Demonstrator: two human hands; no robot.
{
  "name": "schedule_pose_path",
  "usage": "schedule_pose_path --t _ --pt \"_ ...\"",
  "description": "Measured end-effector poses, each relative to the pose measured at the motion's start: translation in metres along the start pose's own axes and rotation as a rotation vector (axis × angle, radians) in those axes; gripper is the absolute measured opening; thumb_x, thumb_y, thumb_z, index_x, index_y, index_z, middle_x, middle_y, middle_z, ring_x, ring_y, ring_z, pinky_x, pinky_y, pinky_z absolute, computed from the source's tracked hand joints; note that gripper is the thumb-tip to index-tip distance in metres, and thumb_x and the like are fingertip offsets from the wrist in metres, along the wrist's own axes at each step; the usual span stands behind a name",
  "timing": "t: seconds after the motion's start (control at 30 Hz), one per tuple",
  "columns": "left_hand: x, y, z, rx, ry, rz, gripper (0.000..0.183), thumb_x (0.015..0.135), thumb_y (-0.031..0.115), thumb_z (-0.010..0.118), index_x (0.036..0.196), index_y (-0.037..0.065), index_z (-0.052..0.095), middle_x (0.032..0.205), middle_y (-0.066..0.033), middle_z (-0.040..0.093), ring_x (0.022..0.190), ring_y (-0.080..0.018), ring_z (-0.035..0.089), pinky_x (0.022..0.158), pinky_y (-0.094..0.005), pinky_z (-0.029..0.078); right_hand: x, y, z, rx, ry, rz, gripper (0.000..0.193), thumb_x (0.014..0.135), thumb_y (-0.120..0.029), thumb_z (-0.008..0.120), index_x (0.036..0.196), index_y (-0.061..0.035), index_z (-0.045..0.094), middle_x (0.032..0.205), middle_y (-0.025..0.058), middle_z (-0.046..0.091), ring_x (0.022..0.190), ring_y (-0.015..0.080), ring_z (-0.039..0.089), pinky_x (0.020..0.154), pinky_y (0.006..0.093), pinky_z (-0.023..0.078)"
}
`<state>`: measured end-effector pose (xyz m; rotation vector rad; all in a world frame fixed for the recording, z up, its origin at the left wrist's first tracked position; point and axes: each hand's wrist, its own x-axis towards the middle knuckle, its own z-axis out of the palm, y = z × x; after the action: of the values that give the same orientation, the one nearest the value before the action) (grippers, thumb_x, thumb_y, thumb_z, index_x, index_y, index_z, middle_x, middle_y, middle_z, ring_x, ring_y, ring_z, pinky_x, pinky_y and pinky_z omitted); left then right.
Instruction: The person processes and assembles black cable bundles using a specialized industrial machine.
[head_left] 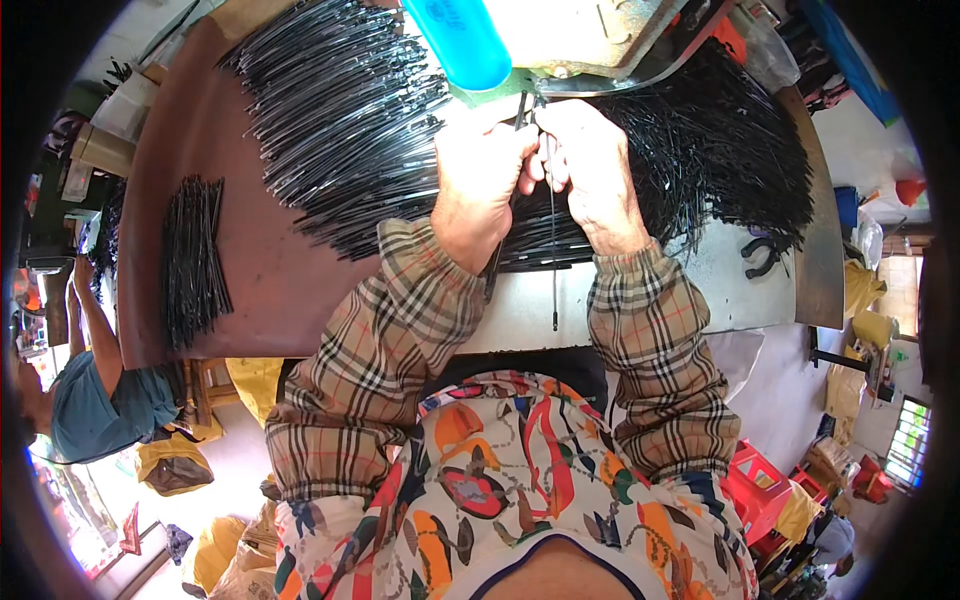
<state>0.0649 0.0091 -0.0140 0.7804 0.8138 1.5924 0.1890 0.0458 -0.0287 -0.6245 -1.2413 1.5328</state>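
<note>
In front of my chest both hands meet near the machine at the table's far side. My left hand [476, 180] is closed on a thin black rod [521, 110], like an umbrella rib, whose lower part slants down by my wrist. Pinched between the fingers of my right hand [588, 160] is another slim black rod [554, 265], hanging toward the table's near edge. The rods' upper ends come together just above my fingertips, beside the machine; fingers hide how they meet. A large heap of similar rods [340, 110] lies left of my hands, and a tangled pile [720, 140] lies right.
A smaller rod bundle [195, 260] rests on the brown table [270, 320] at left. The machine [600, 40], with a blue piece [462, 45], stands at the far middle. Black-handled pliers [762, 256] lie right. Another person [110, 390] works at far left; red stools [755, 485] stand lower right.
</note>
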Motion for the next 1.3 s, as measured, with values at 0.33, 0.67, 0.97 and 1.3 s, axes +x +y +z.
schedule_pose_path --t 0.33,0.67,0.97,1.3 --pt "-0.001 0.0 -0.003 0.012 -0.045 -0.016 0.011 0.083 -0.001 0.061 0.093 -0.006 0.06 0.072 -0.0057 0.058 0.056 -0.01 0.052 0.048 -0.0217 0.04 0.001 -0.001 -0.001 -0.006 0.006 -0.01 0.018 0.092 -0.015 0.055 0.093 0.0029 0.059 0.069 0.0043 0.057 0.053 0.0079 0.051 0.045 0.0197 0.039" --pt "0.001 -0.004 -0.001 -0.028 -0.008 0.016 0.014 0.081 -0.003 0.057 0.092 -0.009 0.063 0.064 -0.0075 0.06 0.051 -0.0101 0.055 0.042 -0.0201 0.04 0.002 0.005 -0.003 0.006 0.004 0.011 0.017 0.091 -0.012 0.055 0.093 0.0038 0.059 0.07 0.0045 0.057 0.053 0.008 0.051 0.044 0.0198 0.039" --pt "-0.006 0.0 -0.001 -0.054 -0.013 0.081 0.013 0.083 -0.001 0.057 0.09 -0.01 0.062 0.067 -0.0094 0.062 0.051 -0.0117 0.057 0.043 -0.0202 0.043 0.001 -0.002 -0.001 0.08 -0.064 0.026 0.026 0.077 -0.013 0.055 0.095 0.0061 0.059 0.073 0.0079 0.058 0.053 0.0103 0.051 0.045 0.0205 0.039" --pt "-0.057 0.04 -0.008 0.106 0.095 -0.372 0.015 0.085 0.009 0.057 0.084 -0.006 0.058 0.07 -0.0078 0.058 0.054 -0.0142 0.059 0.047 -0.0241 0.047 0.002 0.0 -0.01 -0.064 -0.122 -0.042 0.041 0.072 -0.014 0.052 0.106 0.0083 0.06 0.072 0.0053 0.049 0.057 0.0096 0.044 0.049 0.0202 0.035"
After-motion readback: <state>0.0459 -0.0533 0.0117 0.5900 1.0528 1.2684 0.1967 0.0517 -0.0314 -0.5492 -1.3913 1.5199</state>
